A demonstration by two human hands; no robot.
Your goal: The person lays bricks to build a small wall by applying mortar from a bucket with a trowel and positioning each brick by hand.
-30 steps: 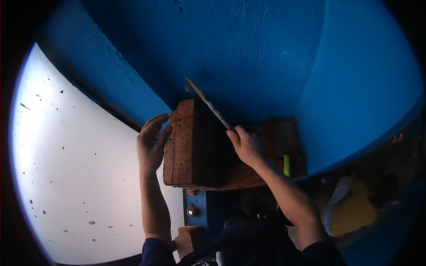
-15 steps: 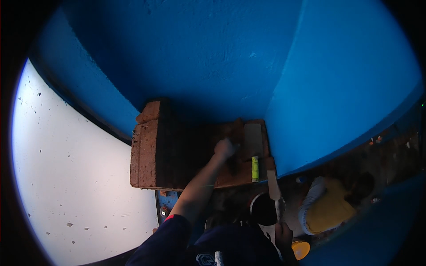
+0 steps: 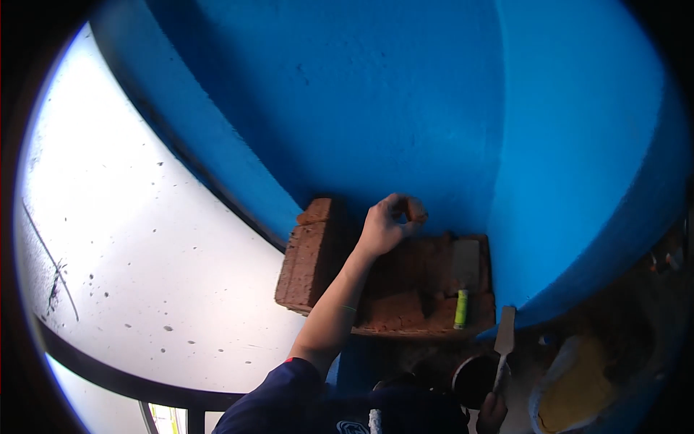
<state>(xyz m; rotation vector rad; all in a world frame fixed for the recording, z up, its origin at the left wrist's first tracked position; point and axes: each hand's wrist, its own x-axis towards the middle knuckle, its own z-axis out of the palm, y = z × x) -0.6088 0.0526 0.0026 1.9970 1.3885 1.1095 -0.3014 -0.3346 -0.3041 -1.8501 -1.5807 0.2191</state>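
Your left hand [image 3: 385,230] has its fingers curled, thumb and forefinger tips close to each other; in shadow, you cannot tell whether they pinch anything. Lower and to the right of them, the fingers of your right hand [image 3: 492,414] are closed around the handle of a trowel [image 3: 507,333], whose blade points away from you. Nearest your left fingers, on your side, lie red-brown bricks [image 3: 387,315], with a taller brick stack [image 3: 303,264] to their left. To the right of those fingers, a yellow-green cylinder [image 3: 461,309] rests on the bricks. Just left of your right fingers sits a dark round container [image 3: 458,370]. Beyond your left fingers rises a blue wall [image 3: 390,108].
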